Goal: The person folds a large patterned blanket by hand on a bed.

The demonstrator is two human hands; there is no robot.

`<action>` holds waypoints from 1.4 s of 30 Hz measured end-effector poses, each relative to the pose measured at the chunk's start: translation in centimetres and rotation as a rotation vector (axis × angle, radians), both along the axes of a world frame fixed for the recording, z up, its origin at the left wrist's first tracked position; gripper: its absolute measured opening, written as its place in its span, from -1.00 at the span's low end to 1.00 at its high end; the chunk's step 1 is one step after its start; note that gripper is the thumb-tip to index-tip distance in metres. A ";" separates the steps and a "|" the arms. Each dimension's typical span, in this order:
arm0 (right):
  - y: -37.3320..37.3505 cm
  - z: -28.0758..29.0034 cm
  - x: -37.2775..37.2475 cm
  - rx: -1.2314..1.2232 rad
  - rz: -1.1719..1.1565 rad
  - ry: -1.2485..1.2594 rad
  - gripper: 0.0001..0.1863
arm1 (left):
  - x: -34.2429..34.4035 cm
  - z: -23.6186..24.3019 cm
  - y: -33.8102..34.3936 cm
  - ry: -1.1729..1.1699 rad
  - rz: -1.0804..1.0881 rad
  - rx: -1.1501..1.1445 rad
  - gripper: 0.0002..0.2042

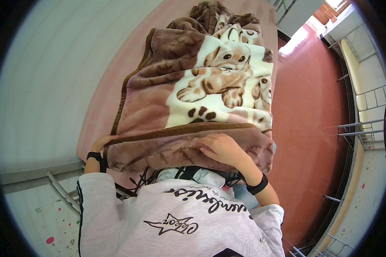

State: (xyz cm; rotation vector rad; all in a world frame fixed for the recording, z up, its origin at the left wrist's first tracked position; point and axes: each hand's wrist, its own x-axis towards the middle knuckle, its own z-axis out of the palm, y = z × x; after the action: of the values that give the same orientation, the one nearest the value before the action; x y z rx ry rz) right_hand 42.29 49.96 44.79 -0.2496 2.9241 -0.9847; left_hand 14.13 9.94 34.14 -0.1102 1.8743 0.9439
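A thick plush blanket (150, 107), brown and cream with a printed puppy and paw mark, lies along a pink bed. Its near end is turned back in a strip with a dark brown border. At the near left corner of this strip, my left hand (102, 142) has its fingers closed at the blanket's edge; the fold partly hides them. My right hand (222, 148) rests palm down on the strip, right of its middle, with the fingers stretched out over the plush. Farther up, the blanket is bunched into a heap.
The pink bed sheet (101, 107) shows left of the blanket, beside a pale wall (43, 85). A reddish-brown floor (309, 111) runs along the right. Metal bed frames (366, 124) line the far right side. Grey rails (60, 188) stand at lower left.
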 end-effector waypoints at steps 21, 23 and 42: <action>4.4 -11.1 1.6 0.415 -0.392 -0.266 -0.32 | -22.2 -5.2 24.9 1.161 -0.281 -0.158 -0.69; 4.2 -11.0 1.9 0.455 -0.430 -0.219 -0.35 | -22.1 -6.3 28.4 1.136 -0.294 -0.221 -0.68; 4.2 -11.0 0.1 0.378 -0.512 -0.063 -0.43 | -28.6 -9.9 24.4 0.892 0.107 -0.051 -0.64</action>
State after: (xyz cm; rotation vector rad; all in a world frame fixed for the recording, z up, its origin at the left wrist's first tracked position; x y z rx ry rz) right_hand 42.41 54.16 33.75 0.5548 3.0912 -0.4277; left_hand -14.48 34.29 24.25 0.2218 2.7272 1.1205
